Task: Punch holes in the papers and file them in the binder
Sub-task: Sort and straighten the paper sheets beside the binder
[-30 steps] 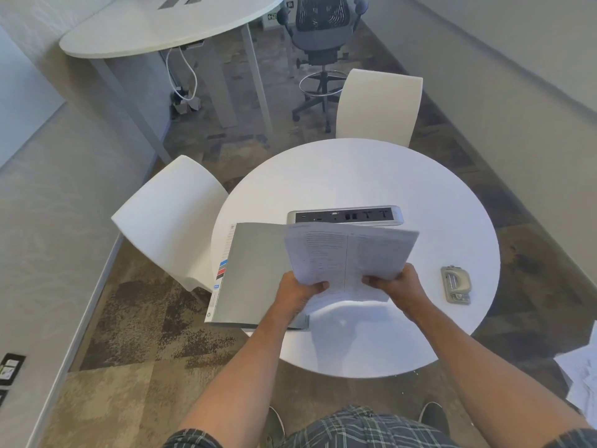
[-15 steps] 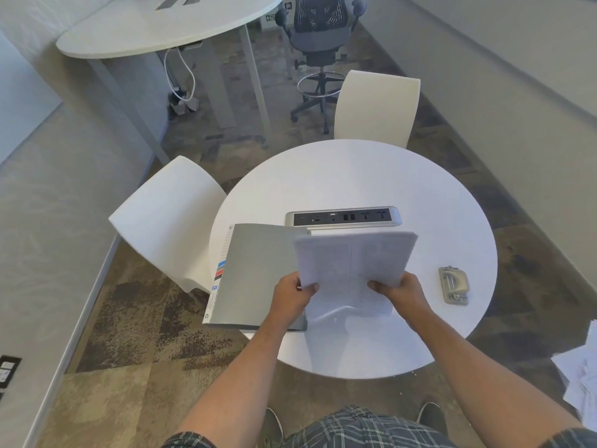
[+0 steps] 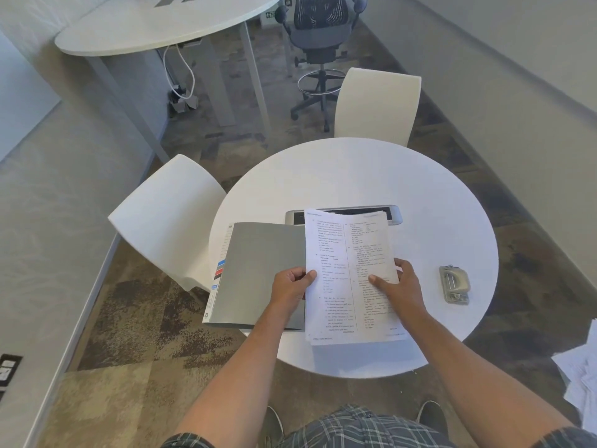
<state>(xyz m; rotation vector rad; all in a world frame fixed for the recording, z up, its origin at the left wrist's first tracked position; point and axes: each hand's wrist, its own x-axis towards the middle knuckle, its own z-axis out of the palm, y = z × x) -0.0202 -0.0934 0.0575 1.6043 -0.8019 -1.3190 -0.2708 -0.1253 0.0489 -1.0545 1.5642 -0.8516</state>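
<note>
A stack of printed papers (image 3: 345,253) is held upright-facing above the round white table (image 3: 371,176), its text toward me. My left hand (image 3: 292,281) grips the stack's left edge and my right hand (image 3: 399,282) grips its right edge, thumb on the page. A grey binder (image 3: 258,270) lies closed on the table's left side, partly over the edge, just left of the papers. A grey metal hole punch (image 3: 454,284) sits on the table to the right, apart from both hands.
A silver power outlet strip (image 3: 392,215) is set in the table's middle, partly hidden by the papers. White chairs stand at the left (image 3: 168,218) and far side (image 3: 376,105). Loose papers (image 3: 581,373) lie at the right edge. A second table and an office chair are farther back.
The stack was held landscape and tilted away; it has been turned to portrait with the printed side facing me. Both hands have shifted along its side edges.
</note>
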